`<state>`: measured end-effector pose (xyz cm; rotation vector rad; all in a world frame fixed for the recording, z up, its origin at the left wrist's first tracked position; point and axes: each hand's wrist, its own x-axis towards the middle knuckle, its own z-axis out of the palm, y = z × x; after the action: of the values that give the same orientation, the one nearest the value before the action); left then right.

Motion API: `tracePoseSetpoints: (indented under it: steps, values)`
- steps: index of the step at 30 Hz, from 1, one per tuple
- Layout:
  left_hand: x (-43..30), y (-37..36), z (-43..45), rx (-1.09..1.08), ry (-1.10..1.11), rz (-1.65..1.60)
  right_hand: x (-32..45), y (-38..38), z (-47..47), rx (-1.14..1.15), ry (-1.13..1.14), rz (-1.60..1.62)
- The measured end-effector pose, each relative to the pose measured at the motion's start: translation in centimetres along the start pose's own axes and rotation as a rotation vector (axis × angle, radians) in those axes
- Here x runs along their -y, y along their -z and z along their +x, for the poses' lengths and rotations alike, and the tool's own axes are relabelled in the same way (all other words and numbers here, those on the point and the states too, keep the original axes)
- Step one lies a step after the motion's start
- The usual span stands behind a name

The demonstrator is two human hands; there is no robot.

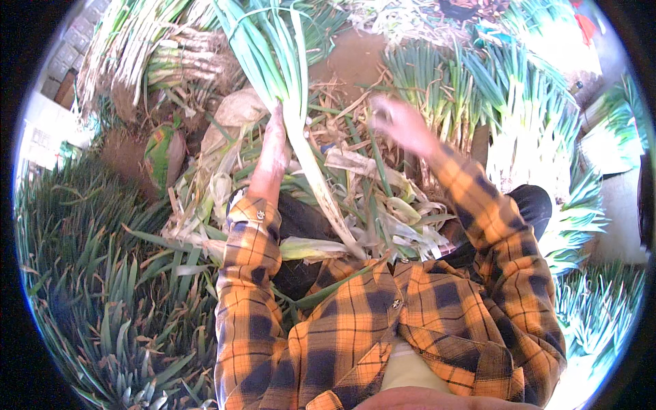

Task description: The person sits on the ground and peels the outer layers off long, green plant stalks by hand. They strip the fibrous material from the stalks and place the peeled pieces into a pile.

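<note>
My left hand point(277, 120) grips a long green onion point(313, 169) where its leaves meet the white stalk. The leaves fan out away from me, and the pale root end slants down to my lap. My right hand point(398, 124), blurred by motion, is raised to the right of the stalk with its fingers curled. Whether anything is pinched in those fingers cannot be made out. Under both hands lies a heap of peeled onion skins and leaves point(366, 169), reaching up against my legs.
Upright bundles of trimmed green onions point(528, 123) stand at the right. Untrimmed onions with soily roots point(195, 56) are stacked at the upper left. A green printed bag point(163, 154) rests on the brown ground. Dense onion leaves point(118, 287) cover the lower left.
</note>
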<state>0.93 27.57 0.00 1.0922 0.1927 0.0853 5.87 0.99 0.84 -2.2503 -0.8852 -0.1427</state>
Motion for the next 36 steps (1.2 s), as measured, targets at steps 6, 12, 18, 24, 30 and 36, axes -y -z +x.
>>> tracePoseSetpoints:
  steps: [6,12,18,24,30,36]
  values:
    - [0.8,-4.0,-0.6,0.161,0.083,0.034,2.3,8.2,12.2,-0.494,-0.005,-0.231]
    - [1.0,-7.2,-1.5,0.243,0.181,0.046,0.5,14.6,14.9,0.091,-0.156,0.421]
    - [1.3,-6.4,-1.2,0.251,0.157,0.048,-4.3,26.3,11.5,-0.489,-0.082,0.497]
    - [0.7,-7.2,-2.5,0.252,0.193,0.189,-5.5,34.8,9.1,-0.650,-0.202,0.373]
    - [1.8,-9.4,-3.2,0.504,0.195,0.092,-6.9,42.3,-2.3,-0.771,-0.358,0.084]
    - [1.0,-10.2,-4.1,0.581,0.141,0.189,-11.1,47.2,-17.4,-0.938,-0.624,-0.152]
